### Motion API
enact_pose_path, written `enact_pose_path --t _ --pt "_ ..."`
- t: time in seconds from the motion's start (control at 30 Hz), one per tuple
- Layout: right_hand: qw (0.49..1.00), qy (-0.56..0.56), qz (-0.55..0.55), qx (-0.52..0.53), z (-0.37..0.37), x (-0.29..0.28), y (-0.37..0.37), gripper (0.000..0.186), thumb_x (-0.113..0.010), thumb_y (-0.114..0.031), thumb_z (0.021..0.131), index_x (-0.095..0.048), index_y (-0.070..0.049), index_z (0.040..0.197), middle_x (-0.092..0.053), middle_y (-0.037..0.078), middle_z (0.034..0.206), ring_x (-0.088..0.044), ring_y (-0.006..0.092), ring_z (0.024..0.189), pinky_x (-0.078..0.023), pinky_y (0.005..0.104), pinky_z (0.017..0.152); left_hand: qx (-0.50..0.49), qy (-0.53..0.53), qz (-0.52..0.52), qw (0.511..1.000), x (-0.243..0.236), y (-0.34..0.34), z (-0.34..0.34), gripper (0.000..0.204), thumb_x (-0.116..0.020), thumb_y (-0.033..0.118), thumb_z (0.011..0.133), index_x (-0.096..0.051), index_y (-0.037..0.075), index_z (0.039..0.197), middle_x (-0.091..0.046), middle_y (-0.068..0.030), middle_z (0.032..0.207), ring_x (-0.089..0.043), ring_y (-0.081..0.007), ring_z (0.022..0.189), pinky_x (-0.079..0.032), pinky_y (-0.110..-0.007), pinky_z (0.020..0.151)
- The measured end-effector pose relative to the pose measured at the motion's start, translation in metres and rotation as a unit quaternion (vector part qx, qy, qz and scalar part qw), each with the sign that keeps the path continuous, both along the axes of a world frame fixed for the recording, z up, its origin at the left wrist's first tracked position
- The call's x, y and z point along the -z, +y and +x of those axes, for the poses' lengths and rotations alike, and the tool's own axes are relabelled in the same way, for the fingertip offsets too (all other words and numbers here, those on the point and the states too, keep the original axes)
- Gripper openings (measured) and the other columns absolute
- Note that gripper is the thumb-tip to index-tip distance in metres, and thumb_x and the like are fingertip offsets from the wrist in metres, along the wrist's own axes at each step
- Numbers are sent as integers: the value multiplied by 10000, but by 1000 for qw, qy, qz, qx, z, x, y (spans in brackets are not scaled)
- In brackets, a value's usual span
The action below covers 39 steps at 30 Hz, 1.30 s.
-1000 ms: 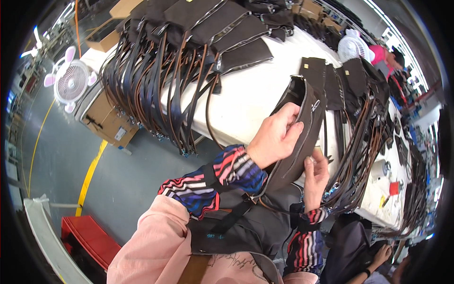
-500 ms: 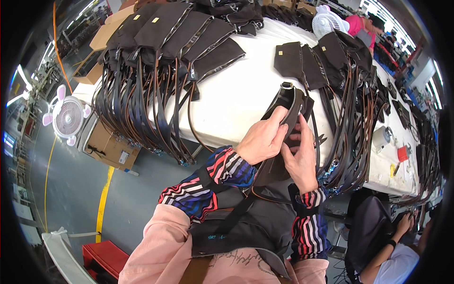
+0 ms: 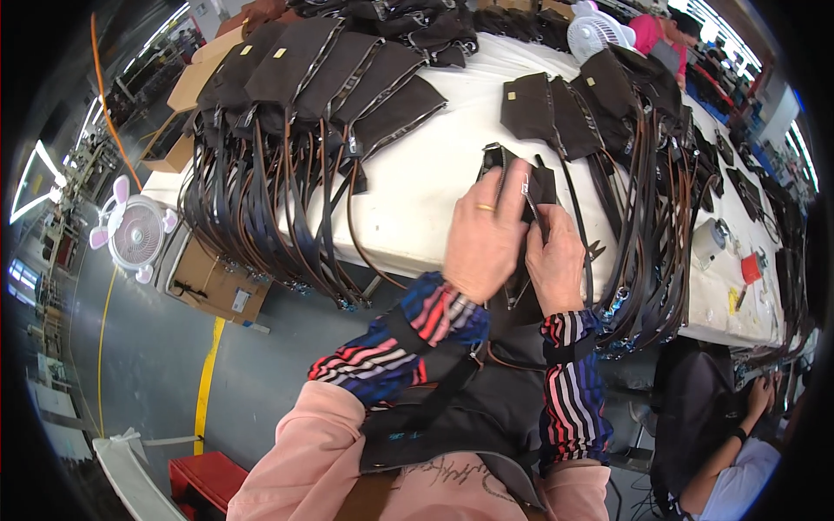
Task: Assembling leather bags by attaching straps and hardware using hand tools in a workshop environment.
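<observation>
A dark brown bag with a metal-toothed zip (image 3: 544, 184) stands up between my hands at the table's front edge. My left hand (image 3: 485, 241), a ring on one finger, has its fingers closed on the upper part by the zip, where a silver zip pull shows. Lower down, my right hand (image 3: 558, 271) pinches the right side, its thumb and fingers bent around the fabric. The bag's lower end hangs toward my lap and is partly hidden by my hands.
Finished-looking bags (image 3: 300, 69) lie in overlapping rows at the left, straps hanging over the edge. More bags (image 3: 552, 108) lie at the right, near snips (image 3: 595, 250). A white fan (image 3: 135, 230) stands at far left, a thread spool (image 3: 711, 239) at right. A co-worker sits lower right.
My left hand has moved up and over the bag's zip, its back now turned to view. My right hand has come closer to it, and the bag's top has shifted slightly left.
</observation>
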State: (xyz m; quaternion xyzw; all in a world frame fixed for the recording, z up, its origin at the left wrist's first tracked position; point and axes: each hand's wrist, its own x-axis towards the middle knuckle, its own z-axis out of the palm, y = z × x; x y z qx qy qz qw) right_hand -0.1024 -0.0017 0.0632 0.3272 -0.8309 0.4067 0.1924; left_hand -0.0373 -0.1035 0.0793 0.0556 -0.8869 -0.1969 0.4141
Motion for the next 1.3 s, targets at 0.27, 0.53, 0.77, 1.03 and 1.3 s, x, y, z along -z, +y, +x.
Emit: enact_pose_path --t 0.27,0.53,0.77,1.03,1.3 --pt "999 -28 -28 19 29 -21 2 313 -506 20 765 -551 -38 1070 -566 186 960 -580 330 777 -478 391 667 -6 11 -68 998 10 -14 -19 655 -586 -5 662 -383 -5 1284 -423 -183 1247 -463 -346 1116 -441 -381 878" --pt "994 39 101 -4 72 -16 69 247 -515 48 694 -556 -50 917 -556 118 941 -580 318 744 -478 393 615 252 -15 -193 948 5 -3 30 396 -595 -5 674 -490 -52 1053 -452 -243 1231 -548 -361 1025 -480 -371 842" --pt "973 -218 75 11 136 41 137 185 -492 75 720 -544 -13 875 -544 132 806 -547 330 733 -449 389 657 371 -240 -163 882 54 41 86 265 -548 80 731 -548 -32 971 -549 -190 1100 -566 -314 973 -459 -357 846" --pt "937 -337 -90 -27 137 83 161 197 -594 33 754 -592 -10 946 -558 139 932 -563 239 812 -449 294 734 496 -518 251 650 73 56 77 141 -608 116 828 -578 -4 896 -574 -88 720 -563 -178 670 -445 -304 610" --pt "922 -377 -87 36 134 90 174 234 -606 56 726 -586 -15 948 -560 128 966 -559 215 793 -451 288 743 435 -577 501 477 91 74 61 142 -569 111 880 -590 -27 900 -557 21 756 -473 -24 721 -413 -204 638"
